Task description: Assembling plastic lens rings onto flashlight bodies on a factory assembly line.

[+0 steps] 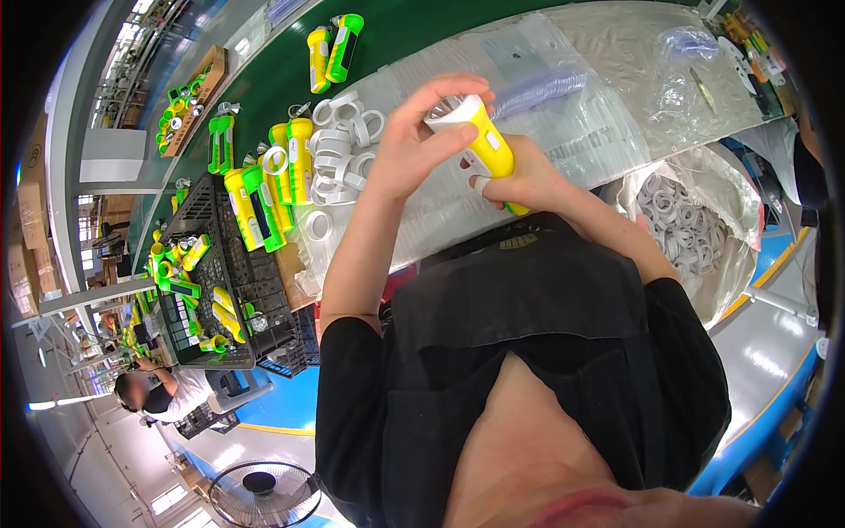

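Observation:
A yellow flashlight (493, 150) with a white head ring is tilted between my hands, its head up and to the left. My left hand (414, 141) closes round the white rim, thumb on the near side and fingers over the top. Lower down, the yellow body is gripped by my right hand (530, 179), which hides part of it. Left of my left hand lies a heap of loose white rings (339, 154) on the plastic-covered bench. A stack of clear plastic discs (541, 91) lies beyond my hands.
Yellow and green flashlights (260, 207) lie at the left beside a black crate (238, 304) holding more. Two flashlights (333, 55) lie at the far side. A sack of white rings (682, 220) is at my right. A person (163, 392) sits at the lower left, near a fan (262, 493).

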`<state>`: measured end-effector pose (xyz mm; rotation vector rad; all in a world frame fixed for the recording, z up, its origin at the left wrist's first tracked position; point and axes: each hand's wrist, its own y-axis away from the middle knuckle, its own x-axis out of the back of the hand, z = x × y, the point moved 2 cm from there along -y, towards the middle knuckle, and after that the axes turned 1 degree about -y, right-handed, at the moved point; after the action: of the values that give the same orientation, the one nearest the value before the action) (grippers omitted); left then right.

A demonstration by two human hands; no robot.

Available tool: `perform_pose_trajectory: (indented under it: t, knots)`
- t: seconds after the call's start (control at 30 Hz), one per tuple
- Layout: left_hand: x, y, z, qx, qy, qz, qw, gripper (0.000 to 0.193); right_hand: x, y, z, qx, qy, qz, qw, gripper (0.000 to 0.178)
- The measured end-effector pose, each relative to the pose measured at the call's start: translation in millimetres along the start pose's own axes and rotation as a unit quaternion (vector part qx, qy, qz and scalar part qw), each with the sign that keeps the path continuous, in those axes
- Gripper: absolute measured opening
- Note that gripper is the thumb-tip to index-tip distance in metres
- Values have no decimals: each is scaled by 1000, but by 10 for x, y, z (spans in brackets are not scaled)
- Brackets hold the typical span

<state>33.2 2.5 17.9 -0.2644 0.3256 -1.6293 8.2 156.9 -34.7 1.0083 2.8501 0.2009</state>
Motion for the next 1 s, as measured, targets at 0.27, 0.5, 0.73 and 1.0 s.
perform_pose_trajectory:
  t: [0.27,0.5,0.73,1.0]
  knots:
    - [-150,58,-36,49,-20,70,996,34,-46,-45,123,102,48,29,993,30]
    - [-301,21,42,-48,116,4,992,68,44,-32,253,18,-208,-281,937,39]
    - [-263,-14,33,-107,8,-19,994,90,126,-154,148,158,74,-57,983,48]
    - [-333,-79,58,-150,-210,2,966,98,269,-115,48,259,126,85,954,55]
